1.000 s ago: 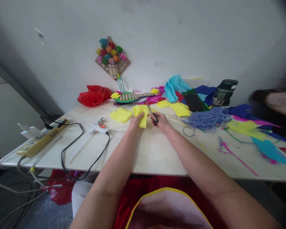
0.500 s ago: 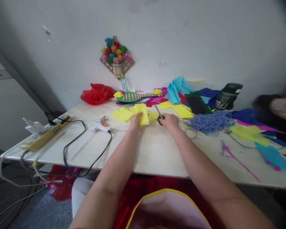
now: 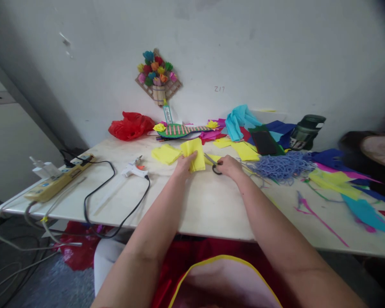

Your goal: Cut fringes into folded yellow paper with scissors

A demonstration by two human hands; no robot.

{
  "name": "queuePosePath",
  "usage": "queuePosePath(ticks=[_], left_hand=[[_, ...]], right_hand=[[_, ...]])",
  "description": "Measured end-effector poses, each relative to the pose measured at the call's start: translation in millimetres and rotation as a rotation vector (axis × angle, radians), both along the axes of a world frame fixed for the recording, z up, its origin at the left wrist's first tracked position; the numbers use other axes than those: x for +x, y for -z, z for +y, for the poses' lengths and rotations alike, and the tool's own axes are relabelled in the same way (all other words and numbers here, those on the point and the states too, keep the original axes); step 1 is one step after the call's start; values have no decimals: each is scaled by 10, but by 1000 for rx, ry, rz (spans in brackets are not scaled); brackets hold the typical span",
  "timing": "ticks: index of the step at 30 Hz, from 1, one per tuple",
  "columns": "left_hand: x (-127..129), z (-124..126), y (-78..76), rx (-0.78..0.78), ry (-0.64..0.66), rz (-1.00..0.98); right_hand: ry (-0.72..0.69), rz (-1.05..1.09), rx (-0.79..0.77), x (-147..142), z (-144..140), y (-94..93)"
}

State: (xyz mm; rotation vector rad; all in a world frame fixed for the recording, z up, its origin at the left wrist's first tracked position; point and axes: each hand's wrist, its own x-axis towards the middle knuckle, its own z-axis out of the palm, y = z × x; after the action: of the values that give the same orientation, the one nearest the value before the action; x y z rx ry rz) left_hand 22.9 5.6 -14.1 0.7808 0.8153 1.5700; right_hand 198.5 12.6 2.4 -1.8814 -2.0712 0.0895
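Note:
My left hand [image 3: 183, 163] grips a folded yellow crepe paper piece [image 3: 195, 154] and holds it upright just above the white table [image 3: 211, 205]. My right hand [image 3: 229, 166] holds black-handled scissors [image 3: 211, 162] by the handles, blades pointing left toward the paper's lower right edge. Another yellow paper piece [image 3: 165, 153] lies flat to the left of my left hand.
A glue gun [image 3: 133, 171] with a black cord lies at the left, beyond it a power strip [image 3: 56, 182]. Coloured paper sheets [image 3: 244, 128], blue string [image 3: 284, 164], a dark bottle [image 3: 304, 130], a red bag [image 3: 130, 125] and a striped craft piece [image 3: 182, 129] line the back.
My right hand swung the scissors down from pointing upward beside the paper to pointing left, low by the table. The left hand kept holding the yellow paper.

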Motion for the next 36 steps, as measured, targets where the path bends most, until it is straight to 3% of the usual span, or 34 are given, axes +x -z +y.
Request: queuePosePath(ticks=[4,8,12,22,29,36], left_hand=[[10,-12,11,48,59,35],[49,-65,-11,64,150,88],[84,-104,-31,47,209,118],[-59,37,59,-18,191,114],[-96,44,36,-59,124,182],[-97,57,42,-41,105,213]], right_hand=[[-13,275,162,-66,-44,-48],[-189,725,7,-205,-93,-24],[-267,946,-81,-319,-89,69],[-147,1010,124,-224,51,118],[-81,1028,159,-206,129,171],[-126,1083,208,-196,86,139]])
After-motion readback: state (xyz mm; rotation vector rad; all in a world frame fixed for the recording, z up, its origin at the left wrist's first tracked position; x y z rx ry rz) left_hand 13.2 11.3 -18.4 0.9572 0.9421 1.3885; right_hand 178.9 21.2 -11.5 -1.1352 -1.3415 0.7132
